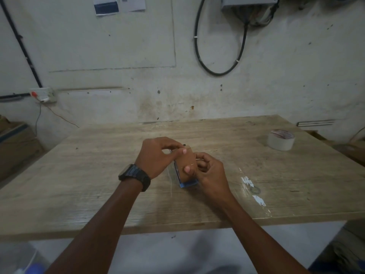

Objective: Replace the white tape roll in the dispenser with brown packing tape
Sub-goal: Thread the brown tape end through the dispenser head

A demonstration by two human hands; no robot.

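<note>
At the middle of the wooden table (98, 175) stands a blue tape dispenser (188, 183) with a brown packing tape roll (186, 165) in it. My left hand (158, 157) pinches the brown tape's far end between thumb and fingers. My right hand (209, 171) grips the roll and dispenser from the right, its thumb pressed on the brown tape. Most of the dispenser is hidden by both hands. The white tape roll (280, 139) lies flat on the table at the far right, apart from both hands.
A small ring (255, 190) and white paint marks (247, 181) lie on the table to the right of my hands. Cardboard boxes (15, 147) stand at the left beside the table. The wall behind carries a black cable loop (219, 72) and a socket (42, 93).
</note>
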